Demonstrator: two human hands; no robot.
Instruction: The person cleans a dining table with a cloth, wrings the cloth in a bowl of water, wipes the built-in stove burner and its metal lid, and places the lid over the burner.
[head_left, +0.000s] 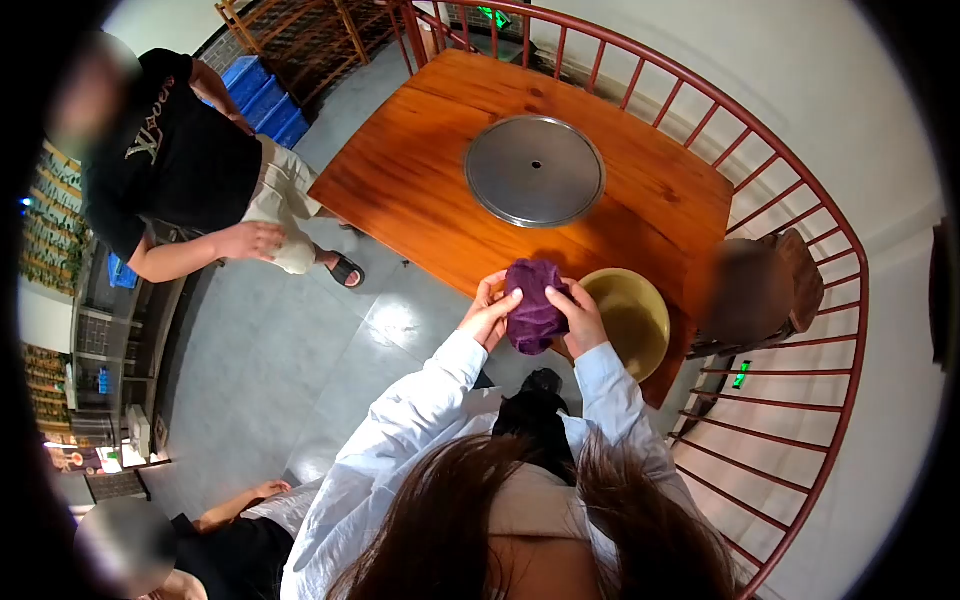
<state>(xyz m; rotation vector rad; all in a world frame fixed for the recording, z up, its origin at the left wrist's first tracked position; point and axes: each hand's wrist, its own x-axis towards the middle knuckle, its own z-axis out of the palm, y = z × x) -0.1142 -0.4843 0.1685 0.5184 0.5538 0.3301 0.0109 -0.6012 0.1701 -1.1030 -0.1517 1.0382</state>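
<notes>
A bunched purple cloth [537,307] is held up in front of me, near the table's front edge. My left hand [489,311] grips its left side, thumb on top. On the right side my right hand [580,315] pinches the same cloth with thumb and fingers. Just right of that hand, a yellowish round basin [636,318] rests at the table corner; my right hand and sleeve overlap its left rim. The wooden table [400,170] carries a round metal lid [535,172] with a small hole in its middle, beyond the cloth.
A person in black [190,165] stands left of the table, another person [235,550] is at lower left. A red railing [800,180] curves behind the table and down the right. Blue crates [262,100] stand at the back left. A wooden stool [800,285] is at right.
</notes>
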